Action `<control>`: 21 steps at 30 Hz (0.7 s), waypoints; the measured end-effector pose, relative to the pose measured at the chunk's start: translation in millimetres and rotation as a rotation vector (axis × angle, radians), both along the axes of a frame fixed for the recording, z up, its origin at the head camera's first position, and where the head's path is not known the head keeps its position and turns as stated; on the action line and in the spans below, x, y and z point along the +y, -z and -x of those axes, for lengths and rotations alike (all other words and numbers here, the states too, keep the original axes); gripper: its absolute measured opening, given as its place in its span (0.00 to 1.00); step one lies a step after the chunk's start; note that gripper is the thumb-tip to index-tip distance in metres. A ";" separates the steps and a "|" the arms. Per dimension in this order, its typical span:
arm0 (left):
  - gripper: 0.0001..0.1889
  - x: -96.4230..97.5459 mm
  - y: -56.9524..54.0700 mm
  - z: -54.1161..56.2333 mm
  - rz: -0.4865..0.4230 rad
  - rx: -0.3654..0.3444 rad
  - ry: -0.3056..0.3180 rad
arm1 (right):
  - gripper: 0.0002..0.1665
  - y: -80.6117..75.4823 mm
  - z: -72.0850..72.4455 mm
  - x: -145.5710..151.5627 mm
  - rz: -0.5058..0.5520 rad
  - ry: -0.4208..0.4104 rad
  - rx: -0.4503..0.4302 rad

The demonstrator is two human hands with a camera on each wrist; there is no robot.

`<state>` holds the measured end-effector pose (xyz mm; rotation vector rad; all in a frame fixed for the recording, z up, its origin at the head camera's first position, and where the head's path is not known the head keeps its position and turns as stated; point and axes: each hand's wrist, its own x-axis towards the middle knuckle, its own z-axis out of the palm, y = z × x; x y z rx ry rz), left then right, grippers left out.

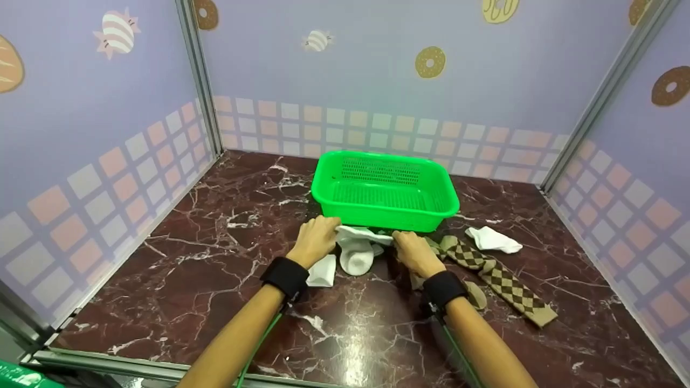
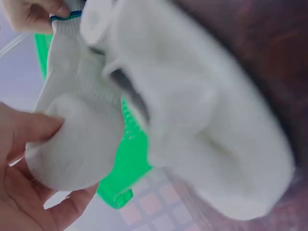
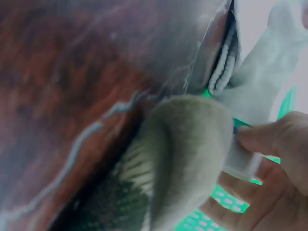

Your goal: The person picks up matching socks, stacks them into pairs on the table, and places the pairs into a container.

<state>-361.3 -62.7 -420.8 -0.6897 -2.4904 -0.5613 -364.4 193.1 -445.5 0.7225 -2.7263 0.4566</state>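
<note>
A white sock (image 1: pixel 365 235) is stretched between my two hands, in front of the green basket. My left hand (image 1: pixel 317 240) pinches its rounded end; in the left wrist view the thumb (image 2: pixel 41 127) lies on top of the knit. The cuff, with a thin blue-green band (image 2: pixel 67 17), is pinched by my right hand (image 1: pixel 416 253). Below the stretched sock lies another white sock (image 1: pixel 357 260), and a white piece (image 1: pixel 322 271) rests by the left wrist. Close to the right hand are a brown checkered sock (image 1: pixel 504 280) and a beige-green sock end (image 3: pixel 192 149).
The green plastic basket (image 1: pixel 385 216) stands just beyond the hands. A white sock (image 1: pixel 493 240) lies to the right on the dark red marbled tabletop (image 1: pixel 215 302). Patterned purple walls (image 1: pixel 372 81) enclose the back and sides. A metal rail (image 1: pixel 108 361) runs along the front edge.
</note>
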 end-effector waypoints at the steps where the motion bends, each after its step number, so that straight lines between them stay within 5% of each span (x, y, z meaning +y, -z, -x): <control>1: 0.10 -0.2 -2.9 1.2 -0.016 0.013 -0.003 | 0.12 0.8 1.5 1.0 0.038 -0.014 0.004; 10: 0.07 -6.0 -20.2 12.0 -0.257 0.081 0.079 | 0.09 -1.0 3.0 8.6 0.211 -0.092 0.099; 21: 0.04 -9.1 -38.9 4.9 -0.532 0.085 0.150 | 0.06 -21.7 -24.3 24.7 0.426 -0.166 0.198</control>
